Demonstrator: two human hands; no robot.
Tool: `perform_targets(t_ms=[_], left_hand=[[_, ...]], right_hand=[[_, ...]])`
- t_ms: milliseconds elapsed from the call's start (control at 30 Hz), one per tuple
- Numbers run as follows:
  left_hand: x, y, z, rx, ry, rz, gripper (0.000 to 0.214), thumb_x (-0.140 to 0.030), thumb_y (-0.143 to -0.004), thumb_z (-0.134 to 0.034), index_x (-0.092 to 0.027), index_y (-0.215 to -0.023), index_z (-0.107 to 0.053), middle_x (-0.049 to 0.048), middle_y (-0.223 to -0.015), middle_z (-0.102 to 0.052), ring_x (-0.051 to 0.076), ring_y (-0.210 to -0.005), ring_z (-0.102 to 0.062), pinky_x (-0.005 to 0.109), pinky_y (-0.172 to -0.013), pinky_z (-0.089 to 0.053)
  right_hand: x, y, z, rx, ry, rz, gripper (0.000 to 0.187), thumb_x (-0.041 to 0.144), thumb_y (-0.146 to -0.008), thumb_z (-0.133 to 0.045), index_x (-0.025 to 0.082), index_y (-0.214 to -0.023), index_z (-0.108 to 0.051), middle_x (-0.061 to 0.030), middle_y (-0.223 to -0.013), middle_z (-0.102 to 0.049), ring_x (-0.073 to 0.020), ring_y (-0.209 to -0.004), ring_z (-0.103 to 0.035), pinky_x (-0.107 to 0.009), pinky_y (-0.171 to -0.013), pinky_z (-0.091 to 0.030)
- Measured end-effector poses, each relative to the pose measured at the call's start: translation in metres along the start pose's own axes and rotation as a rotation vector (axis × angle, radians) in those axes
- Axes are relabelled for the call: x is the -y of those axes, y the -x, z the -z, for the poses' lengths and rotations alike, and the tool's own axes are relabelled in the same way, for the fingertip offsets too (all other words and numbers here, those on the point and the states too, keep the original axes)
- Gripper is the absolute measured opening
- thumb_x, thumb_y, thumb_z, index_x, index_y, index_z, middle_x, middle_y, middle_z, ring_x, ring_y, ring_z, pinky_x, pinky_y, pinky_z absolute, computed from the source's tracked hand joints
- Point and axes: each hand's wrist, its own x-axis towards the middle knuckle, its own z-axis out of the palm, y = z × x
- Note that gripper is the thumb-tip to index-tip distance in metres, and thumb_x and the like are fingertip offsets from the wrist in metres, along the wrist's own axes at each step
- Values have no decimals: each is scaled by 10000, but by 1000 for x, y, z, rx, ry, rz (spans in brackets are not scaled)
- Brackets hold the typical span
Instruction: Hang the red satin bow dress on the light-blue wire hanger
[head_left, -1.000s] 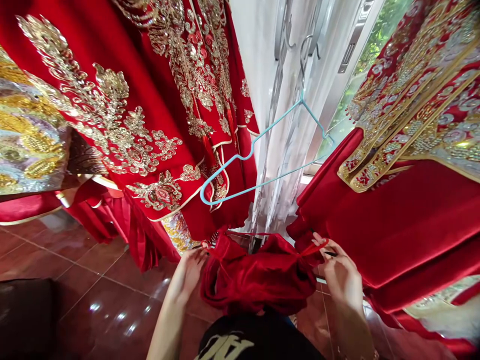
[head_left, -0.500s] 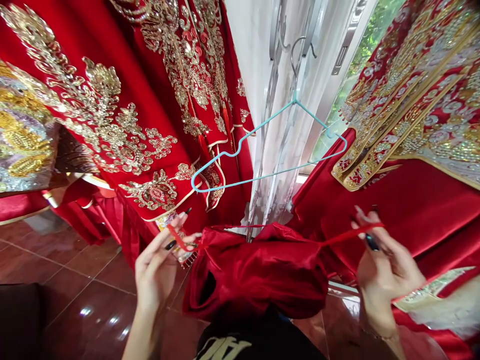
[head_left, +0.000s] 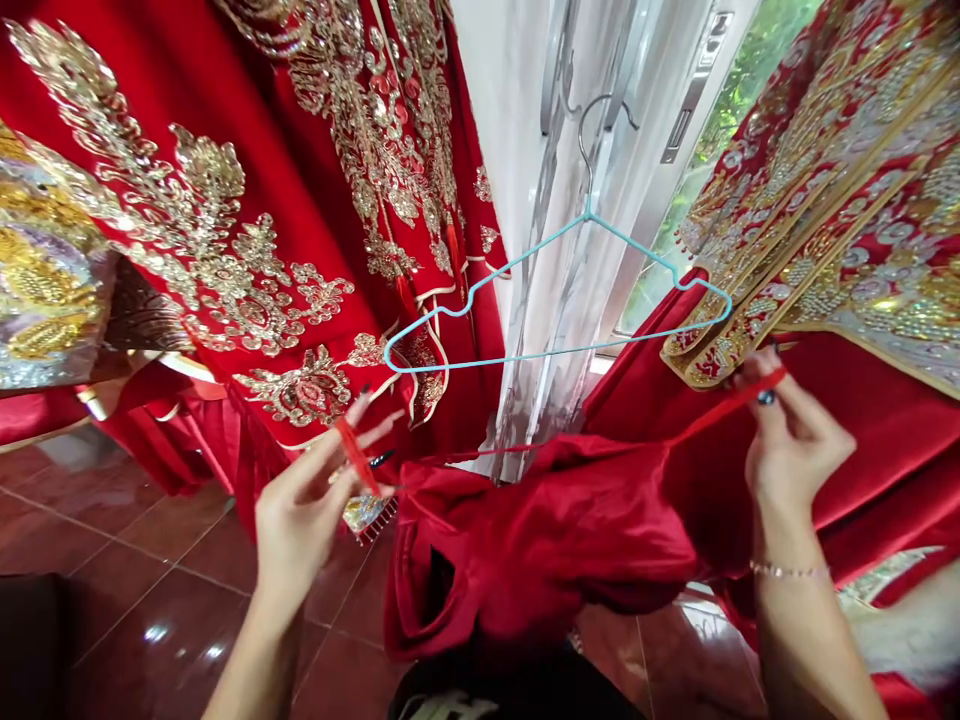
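Note:
A dark red satin garment (head_left: 540, 530) hangs between my hands, held up by thin red straps at its two top corners. My left hand (head_left: 315, 500) grips the left strap (head_left: 354, 455), which loops over its fingers. Up and to the right, my right hand (head_left: 787, 430) pinches the right strap (head_left: 724, 405), pulled taut and slanting down to the fabric. Above the garment a light blue clothes hanger (head_left: 551, 352) with a metal hook hangs, tilted a little. Neither hand touches the hanger.
Red gowns with gold embroidery (head_left: 210, 250) hang on the left. A beaded red and gold jacket (head_left: 840, 210) hangs on the right, by a window (head_left: 750, 90). White curtains (head_left: 495, 120) stand behind the hanger. The floor is dark red tile (head_left: 187, 590).
My right hand has risen and moved right, lifting the garment's right corner and tightening its strap. My left hand shifted slightly. The hanger now sits more level, its right end farther right.

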Motion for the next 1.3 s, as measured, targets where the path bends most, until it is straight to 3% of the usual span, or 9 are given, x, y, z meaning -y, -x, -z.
perform_targets(t_ms=[100,233,400,567,700,900,1100,1300], left_hand=[[-31,-19,-5,23,-19,-157,682,-160,-736,-704,-520,-1306,-600,-153,-1455,-543,302,-1244,-628,404,-943,-630],[-43,-45,-12,97,-148,-252,715,-131,-750,-674,-468,-1370,-563,-110,-1449,-559,260,-1256,-625,400,-1108,-518],[-31,-78,-18,156,-235,-227,646,-215,-794,-675,-282,-1425,-555,21,-1425,-600,258,-1256,-627,414,-1147,-462],[-22,-116,-18,232,-211,-190,624,-282,-842,-663,-133,-1432,-528,114,-1476,-537,263,-1258,-624,431,-1158,-431],[-25,-139,-20,392,-178,-224,604,-288,-869,-648,-149,-1441,-512,102,-1492,-526,277,-1328,-562,464,-1172,-409],[-46,-151,-39,564,-342,-368,536,-348,-853,-663,-143,-1345,-611,131,-1301,-683,289,-1172,-660,460,-1076,-488],[-58,-162,-57,611,-560,-520,455,-343,-857,-666,-136,-1262,-657,108,-1114,-747,243,-969,-700,389,-925,-533],[-67,-169,-71,667,-490,-550,334,-269,-833,-676,-132,-1138,-678,100,-1140,-734,219,-1046,-675,356,-954,-507]], right_hand=[[-6,-54,-17,11,-166,73,299,216,-795,-669,99,-1057,-752,-174,-1233,-691,-296,-1199,-649,-463,-1035,-489],[-10,-94,-30,105,-259,18,191,138,-771,-582,90,-892,-722,-210,-1142,-717,-293,-1142,-679,-459,-967,-504],[5,-106,-40,204,-166,-22,166,146,-797,-538,116,-788,-702,-172,-1034,-753,-252,-1062,-708,-376,-858,-528],[17,-122,-47,368,-230,108,210,122,-755,-537,79,-722,-739,-108,-825,-766,-234,-973,-735,-364,-843,-536],[27,-126,-53,443,-322,218,238,79,-681,-551,151,-706,-776,-61,-782,-766,-230,-892,-755,-376,-866,-586],[47,-116,-65,662,-329,207,291,42,-675,-537,155,-771,-788,-56,-843,-773,-211,-908,-749,-385,-885,-604],[38,-104,-68,537,-274,213,232,74,-687,-540,146,-698,-759,-57,-830,-772,-203,-880,-751,-353,-848,-606],[34,-97,-76,369,-171,377,286,35,-692,-505,157,-707,-763,-41,-794,-762,-183,-824,-744,-342,-840,-586]])
